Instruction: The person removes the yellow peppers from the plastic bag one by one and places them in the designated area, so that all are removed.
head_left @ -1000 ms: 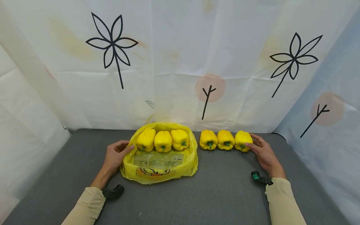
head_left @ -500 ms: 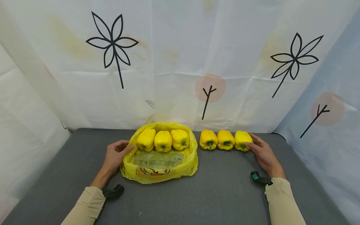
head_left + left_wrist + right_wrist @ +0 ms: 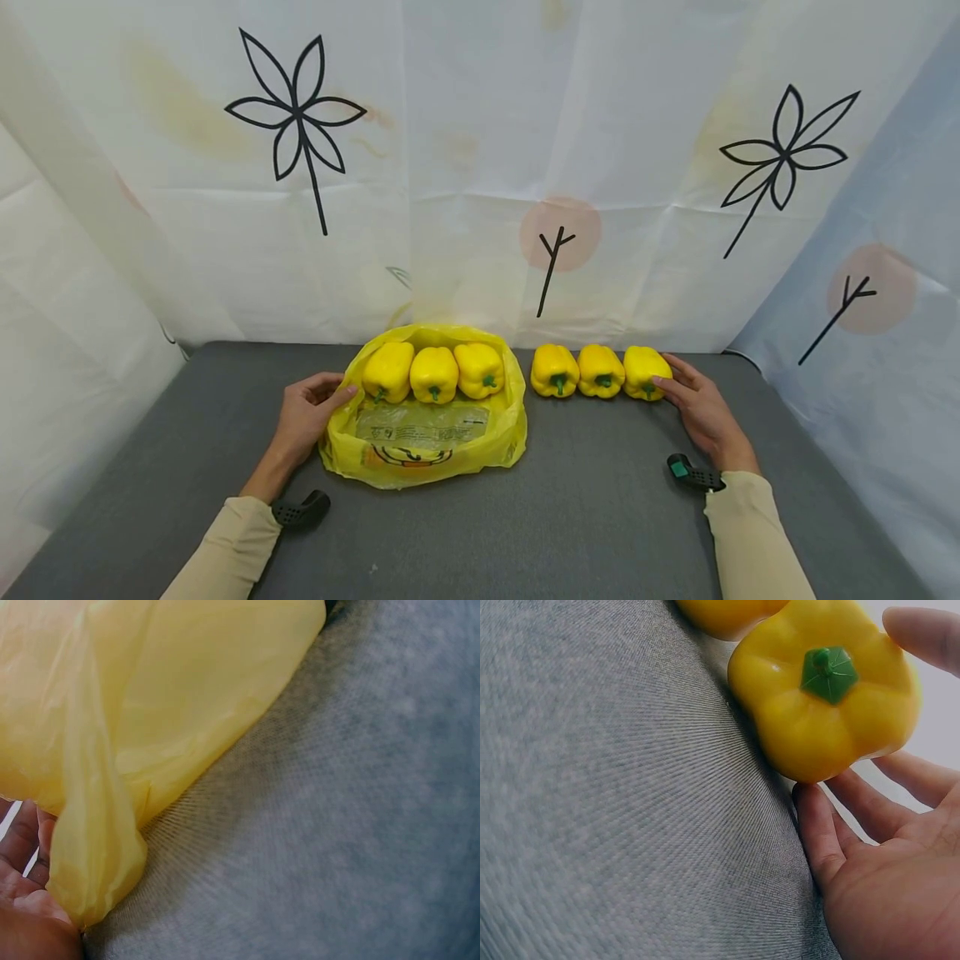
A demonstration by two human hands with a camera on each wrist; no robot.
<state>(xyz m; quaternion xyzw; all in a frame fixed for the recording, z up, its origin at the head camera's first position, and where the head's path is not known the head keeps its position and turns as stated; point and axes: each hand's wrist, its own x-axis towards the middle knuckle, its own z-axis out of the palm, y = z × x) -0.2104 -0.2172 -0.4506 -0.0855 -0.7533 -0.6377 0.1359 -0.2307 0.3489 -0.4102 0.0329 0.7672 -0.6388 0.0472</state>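
Observation:
My left hand (image 3: 306, 412) holds the left rim of a yellow plastic bag (image 3: 491, 450), thumb over the edge. In the left wrist view, a gathered fold of the bag (image 3: 97, 847) hangs beside the fingers. Three yellow bell peppers (image 3: 433, 375) lie side by side inside the wide-mouthed bag, green stems facing me. To its right, three more form a row on the table. My right hand (image 3: 707, 412) grips the rightmost bell pepper (image 3: 643, 372), thumb in front and fingers behind. The right wrist view shows this pepper's green stem end (image 3: 829, 673), with fingertips at its side.
The dark grey table (image 3: 585, 517) ends at a white printed cloth (image 3: 465, 250) behind the peppers. The middle pepper (image 3: 601, 372) and the left pepper (image 3: 555, 372) of the row sit close against each other, near the bag's right side. More cloth hangs at both sides.

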